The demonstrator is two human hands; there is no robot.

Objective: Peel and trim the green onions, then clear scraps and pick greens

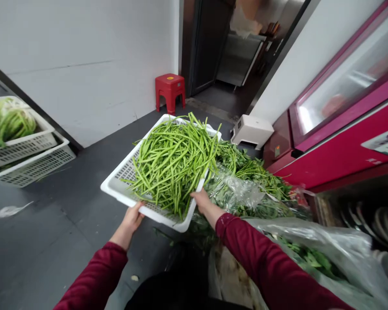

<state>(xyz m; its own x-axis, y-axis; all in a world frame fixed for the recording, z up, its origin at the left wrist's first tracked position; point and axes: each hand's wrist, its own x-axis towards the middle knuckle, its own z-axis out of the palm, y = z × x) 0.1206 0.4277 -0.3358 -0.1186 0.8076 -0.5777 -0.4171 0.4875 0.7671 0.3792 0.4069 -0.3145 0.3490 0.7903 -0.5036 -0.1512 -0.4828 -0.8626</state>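
Observation:
Both my hands carry a white plastic basket (pixel 114 183) with slotted sides, tilted a little in front of me. A heap of long green stems (pixel 176 161), thin like garlic shoots or long beans, fills most of it. My left hand (pixel 133 218) grips the near rim at the left, thumb on top. On the right side rim, my right hand (pixel 201 200) is closed, its fingers hidden beneath the basket. Leafy greens (pixel 245 170) in clear plastic lie just to the right of the basket.
A red stool (pixel 170 92) stands by the wall near the doorway. Beside the pink-red fridge cabinet (pixel 342 142) sits a white step stool (pixel 252 130). Stacked white baskets (pixel 35 161) hold vegetables at the left. An open plastic bag (pixel 342 241) of greens lies at the lower right.

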